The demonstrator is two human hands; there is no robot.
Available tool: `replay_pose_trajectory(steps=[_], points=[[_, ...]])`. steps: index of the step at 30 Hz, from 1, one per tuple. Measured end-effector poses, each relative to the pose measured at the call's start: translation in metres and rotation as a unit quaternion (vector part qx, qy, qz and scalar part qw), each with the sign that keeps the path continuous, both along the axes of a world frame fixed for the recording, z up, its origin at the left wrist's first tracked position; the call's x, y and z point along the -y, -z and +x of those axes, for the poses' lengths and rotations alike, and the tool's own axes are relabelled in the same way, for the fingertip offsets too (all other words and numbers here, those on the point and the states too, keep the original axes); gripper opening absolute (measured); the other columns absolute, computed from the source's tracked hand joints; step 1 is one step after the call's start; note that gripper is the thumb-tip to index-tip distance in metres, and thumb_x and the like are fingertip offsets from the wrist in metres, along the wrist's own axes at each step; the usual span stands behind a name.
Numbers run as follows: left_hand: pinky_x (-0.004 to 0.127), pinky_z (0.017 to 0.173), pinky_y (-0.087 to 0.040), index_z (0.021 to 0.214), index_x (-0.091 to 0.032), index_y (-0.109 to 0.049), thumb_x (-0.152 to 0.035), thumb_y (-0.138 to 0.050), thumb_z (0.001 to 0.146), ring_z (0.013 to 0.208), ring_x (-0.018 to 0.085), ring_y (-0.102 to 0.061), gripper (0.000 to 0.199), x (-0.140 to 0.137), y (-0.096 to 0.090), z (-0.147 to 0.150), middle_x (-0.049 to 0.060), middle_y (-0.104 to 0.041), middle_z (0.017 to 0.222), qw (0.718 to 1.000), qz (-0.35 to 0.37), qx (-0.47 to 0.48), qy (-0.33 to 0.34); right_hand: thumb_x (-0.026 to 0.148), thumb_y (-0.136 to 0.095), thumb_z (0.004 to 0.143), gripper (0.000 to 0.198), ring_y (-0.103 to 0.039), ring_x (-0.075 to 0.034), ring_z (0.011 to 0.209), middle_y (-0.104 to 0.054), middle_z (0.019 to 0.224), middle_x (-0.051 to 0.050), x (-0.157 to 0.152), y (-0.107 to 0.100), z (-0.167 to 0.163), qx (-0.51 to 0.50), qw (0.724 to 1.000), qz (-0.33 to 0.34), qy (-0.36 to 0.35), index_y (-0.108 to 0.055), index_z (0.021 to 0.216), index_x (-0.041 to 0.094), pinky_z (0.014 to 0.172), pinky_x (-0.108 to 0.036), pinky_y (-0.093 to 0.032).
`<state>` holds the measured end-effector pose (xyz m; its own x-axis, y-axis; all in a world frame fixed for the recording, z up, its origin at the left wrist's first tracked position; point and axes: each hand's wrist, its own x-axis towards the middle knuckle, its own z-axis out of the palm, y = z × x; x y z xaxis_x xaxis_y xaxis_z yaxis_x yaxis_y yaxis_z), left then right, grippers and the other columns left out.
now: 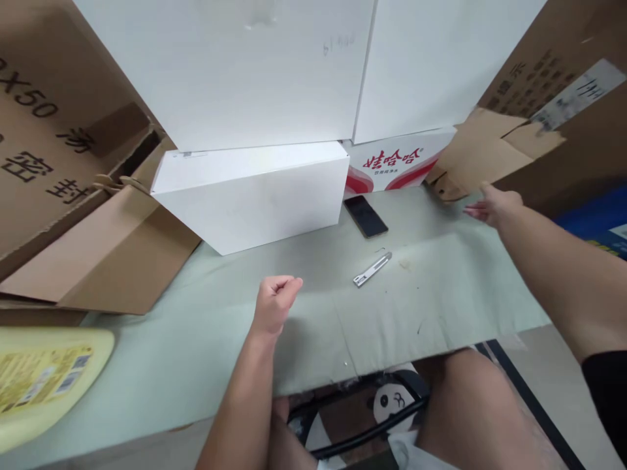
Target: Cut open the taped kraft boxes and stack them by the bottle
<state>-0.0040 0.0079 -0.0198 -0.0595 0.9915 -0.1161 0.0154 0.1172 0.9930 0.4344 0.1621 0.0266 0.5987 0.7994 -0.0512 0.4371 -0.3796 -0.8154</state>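
My left hand (277, 301) is closed in a fist over the green-covered table (313, 339), with no object showing in it. Out to the right, my right hand (492, 205) has its fingers stretched toward a brown cardboard flap (482, 153) and holds nothing I can see. Between the hands lie a white and grey utility knife (373, 269) and, farther back, a dark phone (366, 216). Behind my left hand stands a white box (255, 202); beside it is a white box with red Chinese lettering (399, 160).
Large white boxes (235, 72) are stacked at the back. An open brown carton (98, 254) stands at the left, above a yellow bottle-like container (49, 385). Another brown carton (578, 143) and a blue item (597, 212) are at the right. My legs are under the table's front edge.
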Motion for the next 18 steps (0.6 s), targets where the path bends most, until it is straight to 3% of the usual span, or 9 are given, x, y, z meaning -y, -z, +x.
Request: replay_pose_trajectory(steps=[4,6,8,10,13,15,18], points=[[0.03,0.05,-0.009,0.045,-0.023,-0.02,-0.036,-0.066,0.069,0.047,0.007,-0.015,0.054,-0.001,-0.002,-0.008,-0.006,-0.015,0.046,1.0,0.001,0.012,-0.01,0.038,-0.06,0.104,0.034,-0.067,-0.023,0.117,-0.064,0.135,-0.013,0.019,0.009,-0.025,-0.008,0.982,-0.183,-0.037,-0.065,0.13,0.018,0.098,-0.042,-0.058],[0.031,0.05,-0.009,0.046,-0.023,-0.019,-0.035,-0.066,0.069,0.047,0.007,-0.015,0.053,0.001,-0.005,-0.012,-0.006,-0.015,0.047,0.999,0.01,0.022,-0.026,0.038,-0.057,0.106,0.032,-0.068,-0.022,0.113,-0.067,0.129,-0.014,0.036,0.012,-0.048,0.026,0.968,-0.23,-0.096,-0.067,0.126,0.015,0.096,-0.041,-0.058],[0.031,0.05,-0.009,0.046,-0.022,-0.019,-0.034,-0.065,0.07,0.047,0.007,-0.015,0.053,0.005,-0.008,-0.016,-0.006,-0.015,0.047,0.998,0.029,0.031,-0.056,0.036,-0.057,0.104,0.03,-0.071,-0.023,0.094,-0.074,0.104,-0.015,0.05,0.007,-0.077,0.081,0.955,-0.234,-0.164,-0.074,0.102,0.011,0.089,-0.042,-0.058],[0.031,0.05,-0.009,0.046,-0.022,-0.019,-0.033,-0.066,0.07,0.046,0.007,-0.016,0.054,0.01,-0.013,-0.022,-0.006,-0.015,0.047,0.993,0.054,0.038,-0.096,0.03,-0.059,0.099,0.031,-0.068,-0.024,0.075,-0.072,0.076,-0.011,0.061,-0.003,-0.114,0.136,0.94,-0.206,-0.235,-0.072,0.074,0.015,0.083,-0.044,-0.054],[0.03,0.049,-0.009,0.048,-0.021,-0.019,-0.031,-0.067,0.071,0.047,0.006,-0.016,0.054,0.02,-0.021,-0.035,-0.006,-0.015,0.048,0.98,0.095,0.05,-0.165,0.029,-0.065,0.09,0.022,-0.065,-0.023,0.07,-0.071,0.069,-0.004,0.076,-0.023,-0.183,0.203,0.902,-0.115,-0.364,-0.07,0.07,0.023,0.077,-0.039,-0.049],[0.03,0.048,-0.01,0.049,-0.02,-0.017,-0.031,-0.065,0.073,0.047,0.006,-0.016,0.054,0.028,-0.029,-0.045,-0.006,-0.014,0.049,0.964,0.132,0.067,-0.221,0.031,-0.062,0.088,0.017,-0.064,-0.021,0.064,-0.07,0.066,-0.002,0.087,-0.032,-0.238,0.263,0.826,0.01,-0.498,-0.07,0.076,0.024,0.067,-0.036,-0.047],[0.028,0.047,-0.013,0.049,-0.02,-0.02,-0.027,-0.064,0.076,0.045,0.006,-0.018,0.052,0.044,-0.044,-0.061,-0.006,-0.017,0.047,0.918,0.212,0.105,-0.318,0.027,-0.059,0.088,0.013,-0.069,-0.02,0.07,-0.077,0.082,-0.003,0.103,-0.038,-0.328,0.256,0.739,0.107,-0.614,-0.071,0.091,0.023,0.066,-0.033,-0.049]])
